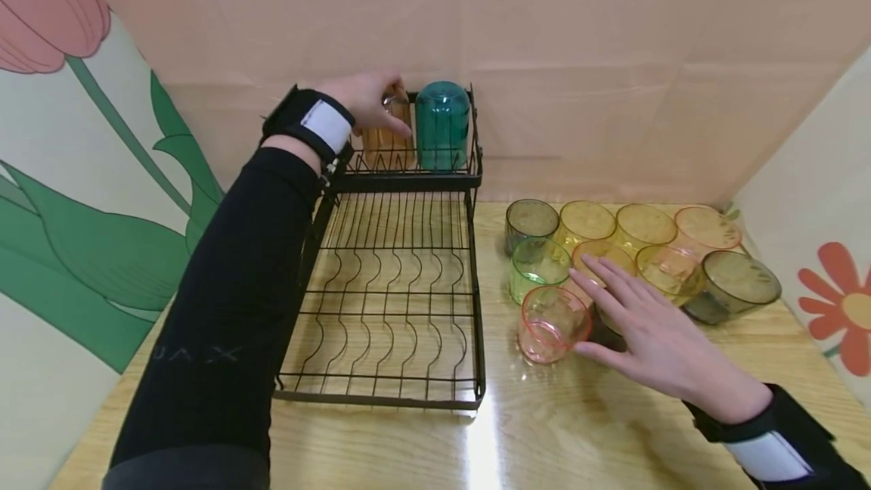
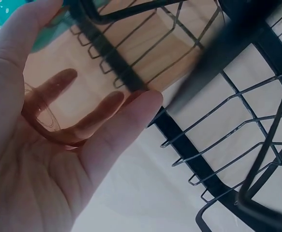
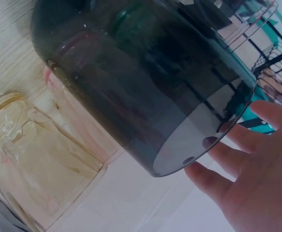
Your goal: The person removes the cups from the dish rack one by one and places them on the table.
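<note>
My left hand (image 1: pixel 370 100) grips an orange glass (image 1: pixel 389 144) upside down in the upper tier of the black dish rack (image 1: pixel 408 183). Through the glass wall, the left wrist view shows fingers wrapped round its far side. Right beside it stands an upside-down teal glass (image 1: pixel 442 123). Over the group of glasses on the right, my right hand (image 1: pixel 646 331) is spread with nearly straight fingers. Its fingertips (image 3: pixel 206 166) are right at the rim of a dark grey glass (image 3: pixel 145 87). A pink glass (image 1: pixel 554 324) stands just left of that hand.
Several upright glasses crowd the table's right side, among them a green glass (image 1: pixel 540 271), a yellow glass (image 1: pixel 646 225) and a smoky glass (image 1: pixel 740 286). The rack's lower tier (image 1: pixel 381 314) has wavy wire dividers. A pink-beige backdrop (image 1: pixel 612 112) rises behind.
</note>
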Tool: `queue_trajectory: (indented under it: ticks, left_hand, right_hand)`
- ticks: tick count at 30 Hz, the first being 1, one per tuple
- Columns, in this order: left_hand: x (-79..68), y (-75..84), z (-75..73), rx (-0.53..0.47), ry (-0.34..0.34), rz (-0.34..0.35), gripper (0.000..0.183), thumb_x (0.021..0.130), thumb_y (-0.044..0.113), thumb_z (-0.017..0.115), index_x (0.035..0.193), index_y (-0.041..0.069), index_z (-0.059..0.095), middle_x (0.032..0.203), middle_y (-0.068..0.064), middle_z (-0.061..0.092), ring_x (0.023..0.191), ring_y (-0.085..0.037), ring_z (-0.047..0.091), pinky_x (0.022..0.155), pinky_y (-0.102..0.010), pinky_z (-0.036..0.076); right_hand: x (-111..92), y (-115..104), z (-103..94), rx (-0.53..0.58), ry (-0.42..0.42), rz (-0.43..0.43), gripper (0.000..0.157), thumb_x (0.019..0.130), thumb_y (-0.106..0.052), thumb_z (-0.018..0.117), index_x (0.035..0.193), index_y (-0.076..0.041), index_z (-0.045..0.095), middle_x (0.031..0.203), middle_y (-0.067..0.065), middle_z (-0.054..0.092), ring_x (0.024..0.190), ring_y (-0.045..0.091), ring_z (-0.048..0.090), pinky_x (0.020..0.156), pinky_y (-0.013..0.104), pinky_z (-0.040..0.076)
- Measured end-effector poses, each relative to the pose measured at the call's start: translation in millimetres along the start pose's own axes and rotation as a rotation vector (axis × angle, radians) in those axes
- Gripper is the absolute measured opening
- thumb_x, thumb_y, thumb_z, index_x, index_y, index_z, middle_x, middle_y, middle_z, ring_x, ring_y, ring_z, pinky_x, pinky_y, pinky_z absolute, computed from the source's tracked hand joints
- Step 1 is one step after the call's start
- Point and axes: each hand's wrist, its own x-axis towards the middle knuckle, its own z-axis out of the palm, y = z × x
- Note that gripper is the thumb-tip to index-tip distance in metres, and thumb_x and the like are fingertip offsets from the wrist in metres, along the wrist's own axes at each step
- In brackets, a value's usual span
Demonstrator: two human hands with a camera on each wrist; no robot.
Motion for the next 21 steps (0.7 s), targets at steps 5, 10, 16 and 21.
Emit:
queue_trajectory:
  ticks: [5, 10, 16, 21]
  left_hand:
    - [-2.6, -0.7, -0.2, -0.008, 0.023, -0.006, 0.060, 0.085, 0.041, 0.059, 0.131, 0.014, 0.030, 0.130, -0.010, 0.036, 0.082, -0.026, 0.045, 0.063, -0.033, 0.039]
    - [-8.8, -2.2, -5.0, 0.007, 0.078, 0.024, 0.057, 0.086, 0.039, 0.058, 0.128, 0.012, 0.031, 0.131, -0.012, 0.036, 0.097, -0.026, 0.043, 0.074, -0.036, 0.038]
    - [-20.1, -4.7, -19.4, 0.034, 0.160, 0.032, 0.062, 0.087, 0.038, 0.057, 0.132, 0.009, 0.027, 0.127, -0.017, 0.040, 0.100, -0.028, 0.044, 0.075, -0.037, 0.041]
    - [-30.5, -5.3, -33.5, 0.022, 0.208, 0.019, 0.064, 0.086, 0.038, 0.057, 0.135, 0.010, 0.026, 0.129, -0.019, 0.038, 0.107, -0.031, 0.043, 0.078, -0.037, 0.043]
  right_hand:
    - [0.1, -0.8, 0.7, 0.003, 0.004, -0.007, 0.087, 0.076, -0.057, 0.060, 0.145, -0.019, 0.022, 0.150, 0.006, 0.014, 0.132, 0.029, 0.022, 0.105, 0.041, 0.016]
    - [0.6, -0.8, 1.5, 0.006, 0.015, -0.021, 0.086, 0.076, -0.057, 0.060, 0.144, -0.017, 0.024, 0.150, 0.006, 0.015, 0.131, 0.029, 0.023, 0.105, 0.041, 0.017]
    - [2.1, -0.2, 2.0, 0.002, 0.017, -0.021, 0.087, 0.076, -0.057, 0.060, 0.144, -0.019, 0.023, 0.150, 0.006, 0.015, 0.131, 0.029, 0.023, 0.105, 0.041, 0.017]
    - [3.4, 0.3, 1.0, 0.001, 0.009, -0.019, 0.087, 0.076, -0.056, 0.061, 0.144, -0.019, 0.023, 0.150, 0.006, 0.014, 0.131, 0.029, 0.023, 0.105, 0.042, 0.017]
